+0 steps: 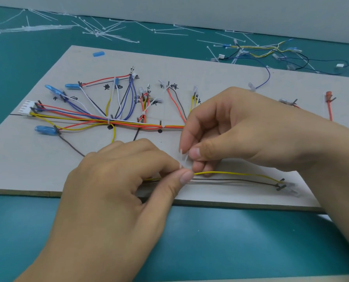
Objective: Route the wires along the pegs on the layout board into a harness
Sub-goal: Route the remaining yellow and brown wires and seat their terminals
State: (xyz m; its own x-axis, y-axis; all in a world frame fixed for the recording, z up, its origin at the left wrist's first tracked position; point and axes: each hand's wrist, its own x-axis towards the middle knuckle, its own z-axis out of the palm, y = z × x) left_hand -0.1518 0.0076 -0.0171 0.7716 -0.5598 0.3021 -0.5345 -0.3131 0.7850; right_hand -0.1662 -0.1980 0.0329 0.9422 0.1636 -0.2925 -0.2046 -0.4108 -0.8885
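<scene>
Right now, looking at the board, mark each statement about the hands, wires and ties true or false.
1. The left hand and right hand both pinch a white tie. True.
2. The yellow wire runs from the hands toward the right. True.
3. The white connector sits at the right end of the board. False: it sits at the left end.
4. The spare ties lie on the board. False: they lie on the green table behind it.
</scene>
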